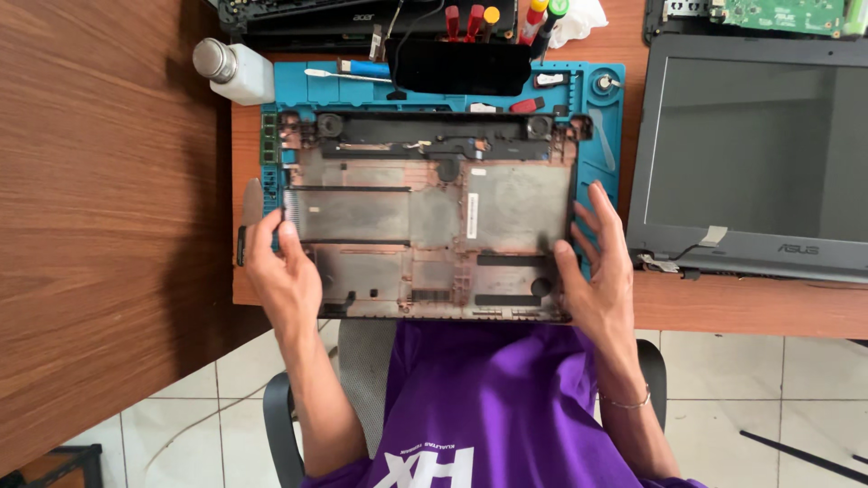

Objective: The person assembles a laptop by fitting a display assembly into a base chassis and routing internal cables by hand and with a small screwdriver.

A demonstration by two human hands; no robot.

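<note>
A stripped laptop bottom case, grey and dusty inside, lies on a blue work mat in front of me. My left hand grips its left edge near the front corner, thumb on the inner side. My right hand is at the case's right edge, thumb resting on the inside, fingers spread and raised beside the rim.
A detached laptop screen panel lies to the right. A white bottle with a metal cap stands at the back left. Screwdrivers, a black phone-like slab, another laptop part and a green circuit board crowd the far edge. A wooden surface is on the left.
</note>
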